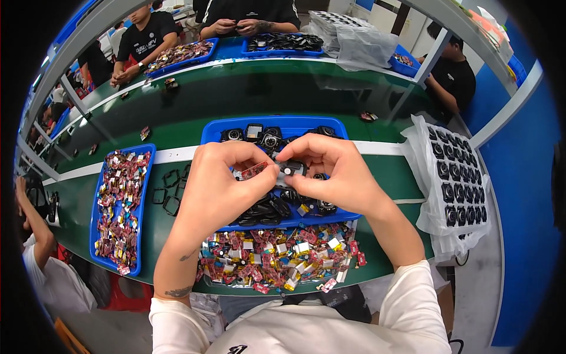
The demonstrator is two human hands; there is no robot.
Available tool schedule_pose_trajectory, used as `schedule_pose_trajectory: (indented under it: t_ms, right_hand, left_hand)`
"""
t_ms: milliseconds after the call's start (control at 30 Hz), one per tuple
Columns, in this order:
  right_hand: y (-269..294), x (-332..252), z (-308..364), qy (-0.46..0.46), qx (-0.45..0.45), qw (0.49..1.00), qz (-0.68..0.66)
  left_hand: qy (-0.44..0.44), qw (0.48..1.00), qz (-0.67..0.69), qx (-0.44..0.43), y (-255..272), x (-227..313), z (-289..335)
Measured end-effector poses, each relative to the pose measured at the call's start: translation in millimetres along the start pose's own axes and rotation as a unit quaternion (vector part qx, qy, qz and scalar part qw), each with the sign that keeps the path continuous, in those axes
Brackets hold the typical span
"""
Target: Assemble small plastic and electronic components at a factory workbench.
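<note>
My left hand (pixel 227 180) pinches a small red circuit board (pixel 254 170) between thumb and fingers. Close beside it, my right hand (pixel 333 171) grips a small black plastic housing (pixel 293 168) that has a grey part and a round white spot. The fingertips of both hands nearly meet over a blue tray (pixel 283 122). Black camera-like cases (pixel 271 139) and loose black parts (pixel 266 210) fill that tray. Between the tray and my body lies a heap of red circuit boards (pixel 277 253) with silver, yellow and blue pieces. Whether the board touches the housing is hard to tell.
Left of me stands a second blue tray (pixel 145 194) of circuit boards, with black frames (pixel 171 205) beside it. A white tray of black cases (pixel 457 171) is on the right. Grey posts (pixel 507 106) rise from the green table (pixel 377 171). Co-workers sit across it.
</note>
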State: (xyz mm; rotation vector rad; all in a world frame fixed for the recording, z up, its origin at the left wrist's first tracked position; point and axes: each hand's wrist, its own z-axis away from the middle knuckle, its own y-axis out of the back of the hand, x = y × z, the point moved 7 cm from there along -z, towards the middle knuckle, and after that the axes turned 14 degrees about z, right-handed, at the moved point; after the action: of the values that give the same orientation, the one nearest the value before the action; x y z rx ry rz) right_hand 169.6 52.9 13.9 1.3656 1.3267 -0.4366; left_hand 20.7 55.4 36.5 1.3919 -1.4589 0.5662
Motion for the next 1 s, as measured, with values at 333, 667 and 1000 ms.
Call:
schedule_pose_trajectory:
  t_ms: [333, 667, 1000]
  right_hand:
    - [-5, -11, 5, 0.025, 0.026, 0.998, 0.049]
    - [-3, -16, 7, 0.045, 0.069, 0.993, 0.079]
    - [-4, -21, 8, 0.016, 0.053, 0.99, 0.131]
  left_hand:
    - [0.022, 0.999, -0.011, 0.022, -1, 2, 3]
    - [0.016, 0.999, -0.004, 0.038, -1, -1, 1]
    - [0.015, 0.999, 0.02, 0.048, -2, -4, 4]
